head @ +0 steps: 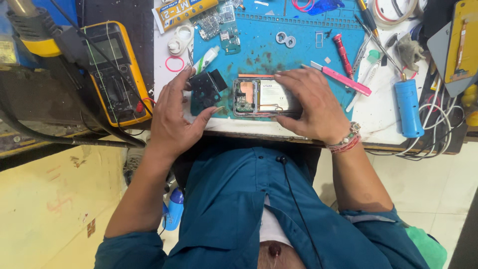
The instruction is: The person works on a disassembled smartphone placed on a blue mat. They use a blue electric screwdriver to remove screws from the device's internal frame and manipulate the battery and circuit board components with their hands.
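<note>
Opened phone (pixel 264 97) lies lengthwise across the blue mat (pixel 298 55) at the table edge; right hand (pixel 311 104) grips its right end, left hand (pixel 174 117) pinches a black part (pixel 205 87) beside it.

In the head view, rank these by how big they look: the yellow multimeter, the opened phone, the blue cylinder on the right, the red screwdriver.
1. yellow multimeter
2. opened phone, partly covered by the right hand
3. blue cylinder
4. red screwdriver

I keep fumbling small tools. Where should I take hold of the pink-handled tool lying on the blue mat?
Probably grip the pink-handled tool mid-handle, from above: it lies flat and slanted, its lower right end over the mat's edge, its pale tip beside the right hand.
</note>
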